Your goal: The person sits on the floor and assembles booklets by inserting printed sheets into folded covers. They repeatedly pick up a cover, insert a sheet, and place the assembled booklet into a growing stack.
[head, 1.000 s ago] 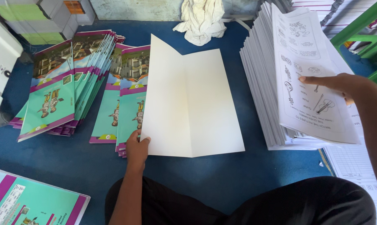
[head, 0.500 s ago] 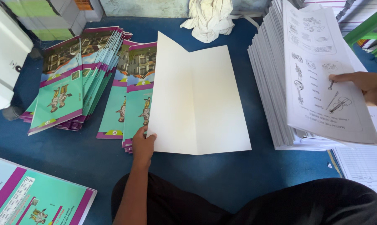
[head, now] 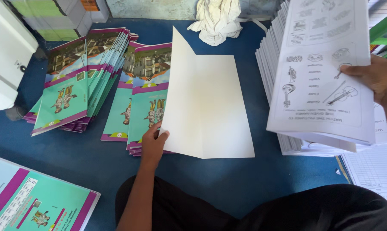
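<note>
Rising off the tall white stack [head: 283, 64], the printed sheets [head: 321, 81] are now lifting in the right hand [head: 373, 77], gripped at their edge, their top running out of view. Left hand [head: 153, 143] is pinching the blank folded cover [head: 210, 107], which is overlapping 2 piles of teal booklets [head: 82, 81]. A white rag [head: 219, 19] is lying behind.

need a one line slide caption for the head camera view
Left hand holds open a blank white folded cover on the blue floor while right hand lifts printed worksheets.
</note>
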Demonstrator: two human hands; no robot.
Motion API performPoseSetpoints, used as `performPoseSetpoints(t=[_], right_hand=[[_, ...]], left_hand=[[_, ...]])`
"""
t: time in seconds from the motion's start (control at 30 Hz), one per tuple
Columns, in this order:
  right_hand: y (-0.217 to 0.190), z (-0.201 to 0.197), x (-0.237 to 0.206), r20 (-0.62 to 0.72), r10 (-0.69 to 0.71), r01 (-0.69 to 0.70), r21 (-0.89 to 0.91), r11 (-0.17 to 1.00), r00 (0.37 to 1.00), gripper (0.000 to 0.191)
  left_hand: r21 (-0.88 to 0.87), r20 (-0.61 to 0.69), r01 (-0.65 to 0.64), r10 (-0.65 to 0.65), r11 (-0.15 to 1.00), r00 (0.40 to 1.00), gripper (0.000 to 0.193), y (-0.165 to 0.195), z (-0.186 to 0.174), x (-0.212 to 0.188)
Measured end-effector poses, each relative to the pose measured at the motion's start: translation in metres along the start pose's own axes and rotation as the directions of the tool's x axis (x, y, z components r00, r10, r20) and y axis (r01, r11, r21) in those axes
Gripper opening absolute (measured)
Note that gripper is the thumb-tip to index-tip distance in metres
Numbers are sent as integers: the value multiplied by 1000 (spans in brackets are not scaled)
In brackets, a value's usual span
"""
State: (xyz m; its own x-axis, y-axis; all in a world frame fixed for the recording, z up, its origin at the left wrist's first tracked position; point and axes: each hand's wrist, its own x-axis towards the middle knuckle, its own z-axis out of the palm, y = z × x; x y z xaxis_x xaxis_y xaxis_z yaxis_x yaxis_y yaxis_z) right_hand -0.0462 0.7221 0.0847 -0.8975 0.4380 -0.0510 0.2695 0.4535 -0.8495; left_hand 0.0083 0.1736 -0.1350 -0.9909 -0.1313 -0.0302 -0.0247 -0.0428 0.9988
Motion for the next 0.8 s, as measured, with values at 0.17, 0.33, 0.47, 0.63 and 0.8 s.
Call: performPoseSetpoints(t=[0.17,0.33,0.47,0.63,0.8], right_hand=[[-37,48,-33,28,15,-11,-121,993,999,45],[-38,111,-35,190,2,-15,68,998,982,45],[-17,163,-37,249,20,-56,136,989,968,43],[12,204,-41,296,69,-96,80,992,953,43],[30,225,-41,331,90,-95,-1,995,939,46]], left_hand=[[-2,31,-68,68,998,997,41,-5,1,2],[-50,49,-99,101,994,994,40,-3,4,0],[-8,48,-61,61,998,997,41,2,5,-4],[-12,69,-22,22,1000,997,42,11,9,-10],[22,122,38,-40,999,992,45,23,14,-17]])
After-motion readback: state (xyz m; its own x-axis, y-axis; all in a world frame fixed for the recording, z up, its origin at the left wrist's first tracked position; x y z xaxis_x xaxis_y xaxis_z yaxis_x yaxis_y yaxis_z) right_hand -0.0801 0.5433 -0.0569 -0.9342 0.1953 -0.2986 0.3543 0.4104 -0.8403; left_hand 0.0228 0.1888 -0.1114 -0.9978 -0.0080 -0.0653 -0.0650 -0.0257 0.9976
